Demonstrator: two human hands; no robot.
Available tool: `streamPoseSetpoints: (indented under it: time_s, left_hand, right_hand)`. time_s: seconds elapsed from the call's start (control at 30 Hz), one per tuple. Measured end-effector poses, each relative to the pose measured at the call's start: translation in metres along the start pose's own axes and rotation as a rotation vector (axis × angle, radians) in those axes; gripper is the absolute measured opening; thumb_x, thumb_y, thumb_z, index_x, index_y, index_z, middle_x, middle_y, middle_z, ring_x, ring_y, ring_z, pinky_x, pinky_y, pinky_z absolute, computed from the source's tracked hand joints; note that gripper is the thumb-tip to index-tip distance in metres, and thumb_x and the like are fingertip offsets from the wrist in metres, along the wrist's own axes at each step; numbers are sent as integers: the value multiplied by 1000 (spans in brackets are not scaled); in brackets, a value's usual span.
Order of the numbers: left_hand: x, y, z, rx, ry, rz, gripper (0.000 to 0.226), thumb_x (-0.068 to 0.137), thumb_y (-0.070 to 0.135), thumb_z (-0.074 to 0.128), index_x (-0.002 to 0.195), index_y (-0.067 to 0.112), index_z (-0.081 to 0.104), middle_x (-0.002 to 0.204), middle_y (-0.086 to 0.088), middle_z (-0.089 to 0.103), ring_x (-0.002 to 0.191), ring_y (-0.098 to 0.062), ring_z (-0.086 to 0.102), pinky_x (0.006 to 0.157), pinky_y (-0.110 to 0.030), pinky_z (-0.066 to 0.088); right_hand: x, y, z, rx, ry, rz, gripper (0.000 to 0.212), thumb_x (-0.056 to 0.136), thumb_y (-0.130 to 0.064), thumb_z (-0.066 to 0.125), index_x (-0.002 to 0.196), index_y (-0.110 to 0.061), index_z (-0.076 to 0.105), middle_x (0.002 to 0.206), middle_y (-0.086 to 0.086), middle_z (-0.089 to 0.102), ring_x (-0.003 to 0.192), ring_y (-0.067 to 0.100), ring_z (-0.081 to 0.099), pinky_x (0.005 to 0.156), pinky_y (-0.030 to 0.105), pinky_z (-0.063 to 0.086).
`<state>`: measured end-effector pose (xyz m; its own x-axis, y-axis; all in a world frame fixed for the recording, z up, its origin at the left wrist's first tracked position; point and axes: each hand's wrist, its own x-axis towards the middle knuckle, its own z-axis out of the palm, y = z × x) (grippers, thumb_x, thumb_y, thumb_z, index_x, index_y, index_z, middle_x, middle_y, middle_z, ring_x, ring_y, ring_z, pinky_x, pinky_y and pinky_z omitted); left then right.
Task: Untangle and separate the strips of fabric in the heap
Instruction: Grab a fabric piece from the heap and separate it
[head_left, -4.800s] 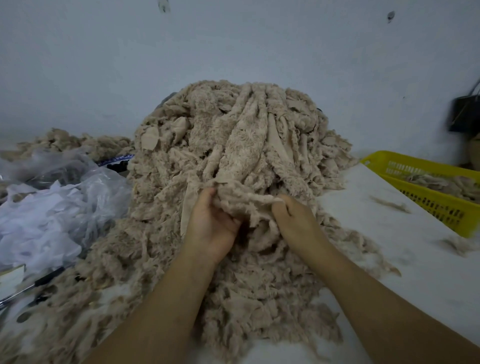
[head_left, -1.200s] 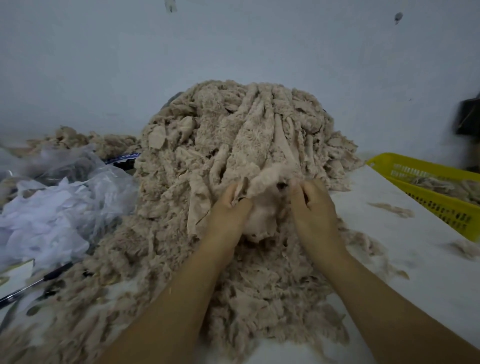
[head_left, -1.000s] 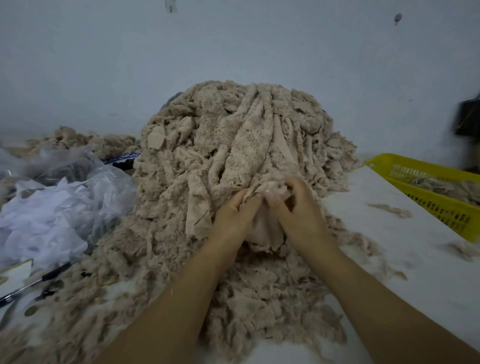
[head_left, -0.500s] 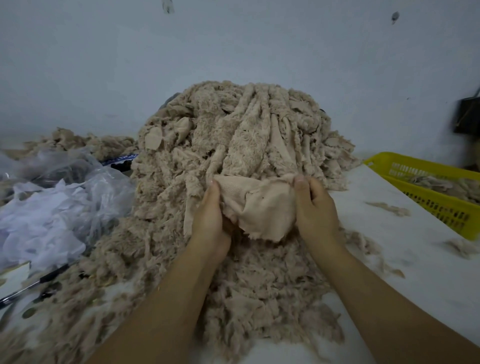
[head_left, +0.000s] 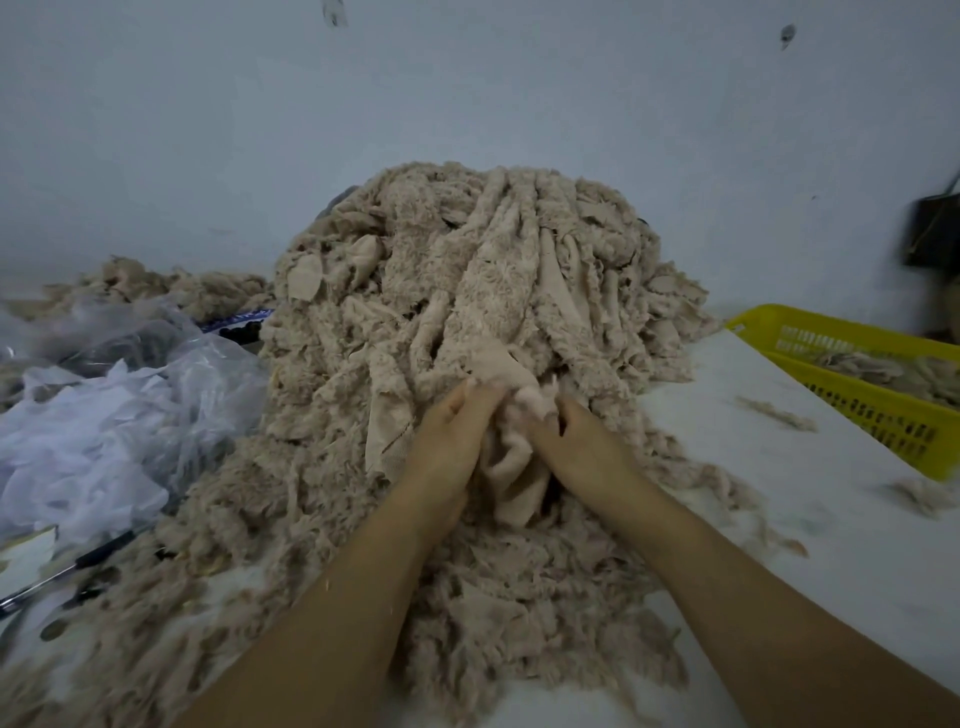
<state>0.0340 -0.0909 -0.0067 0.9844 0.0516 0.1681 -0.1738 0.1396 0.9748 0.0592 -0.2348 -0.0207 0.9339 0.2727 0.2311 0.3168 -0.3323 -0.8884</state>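
A tall heap (head_left: 467, 270) of beige fuzzy fabric strips rises against the wall and spills forward over the white table. Low on its front, my left hand (head_left: 447, 447) and my right hand (head_left: 582, 447) sit close together. Both grip one bunched, smooth beige fabric piece (head_left: 514, 457), whose folds hang down between my wrists. My fingertips are buried in the cloth and partly hidden.
A yellow slotted basket (head_left: 872, 415) holding fabric strips stands at the right. Crumpled clear plastic bags (head_left: 104, 415) lie at the left, with a dark pen-like tool (head_left: 67, 566) near the table's left edge. Loose tufts dot the white table (head_left: 779, 519) on the right.
Half a second ago my hands held the fabric piece spread wide between them. They have come together and the piece is now bunched up between them.
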Motion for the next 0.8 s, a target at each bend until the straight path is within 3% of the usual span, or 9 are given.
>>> streamPoseSetpoints:
  time_s: [0.07, 0.13, 0.23, 0.3, 0.4, 0.53, 0.6, 0.67, 0.8]
  left_hand:
    - [-6, 4, 1, 171, -22, 75, 29, 85, 57, 49, 85, 47, 76, 104, 20, 73, 103, 1, 65, 88, -16, 51]
    - [-8, 7, 1, 302, 23, 231, 29, 88, 60, 41, 82, 60, 69, 99, 34, 66, 97, 18, 58, 80, -2, 44]
    - [0, 6, -11, 523, 374, 474, 25, 96, 47, 41, 103, 40, 64, 110, 13, 57, 101, 10, 52, 84, -4, 41]
    - [8, 6, -23, 450, 646, 411, 22, 99, 33, 48, 118, 25, 57, 124, -2, 49, 112, -7, 51, 94, -25, 48]
    - [14, 1, -36, 404, 823, 230, 39, 98, 27, 53, 133, 12, 46, 137, -10, 38, 126, -28, 43, 103, -47, 44]
    - [14, -8, -38, 465, 673, -69, 48, 100, 30, 50, 141, 4, 46, 128, -19, 56, 107, -31, 58, 85, -45, 53]
    - [10, -8, -33, 577, 571, 47, 32, 102, 34, 49, 112, 6, 60, 99, -15, 63, 87, -28, 61, 71, -41, 50]
    - [2, -3, -21, 680, 444, 265, 28, 101, 37, 51, 81, 17, 51, 70, 1, 51, 62, -10, 49, 57, -31, 38]
    - [-8, -4, 10, 932, -25, 433, 19, 96, 31, 49, 100, 17, 61, 80, -1, 67, 70, -16, 61, 64, -36, 50]
  right_hand:
    - [1, 6, 4, -65, -29, -19, 15, 92, -51, 56, 97, -38, 60, 83, -19, 67, 75, -4, 62, 59, 7, 43]
    - [3, 3, 2, 5, 102, -49, 17, 100, -39, 49, 94, -36, 64, 79, -14, 70, 80, -2, 65, 71, 14, 48]
    - [9, -8, -27, 733, 558, -6, 27, 103, -41, 43, 104, -26, 65, 88, -9, 75, 88, 13, 70, 70, 29, 54]
    - [9, -6, -45, 1229, 642, 6, 49, 96, -55, 49, 122, -14, 56, 111, 5, 71, 89, 21, 73, 66, 29, 58]
    - [7, 2, -38, 1157, 521, 218, 71, 92, -63, 47, 126, -1, 49, 113, 15, 63, 76, 20, 73, 59, 27, 58]
    - [8, -1, -9, 576, 343, 157, 44, 98, -52, 47, 100, -12, 68, 77, 2, 71, 62, 14, 68, 60, 28, 55]
    - [6, 1, -1, 418, 243, 70, 40, 96, -52, 51, 89, -19, 72, 70, 0, 72, 62, 14, 68, 57, 24, 53]
    - [2, 2, 4, 388, 133, 23, 41, 91, -60, 54, 85, -24, 74, 75, -1, 74, 70, 16, 70, 61, 22, 54]
    - [2, -1, 5, 477, 6, 24, 53, 79, -72, 58, 93, -24, 77, 91, -1, 75, 93, 13, 70, 85, 25, 53]
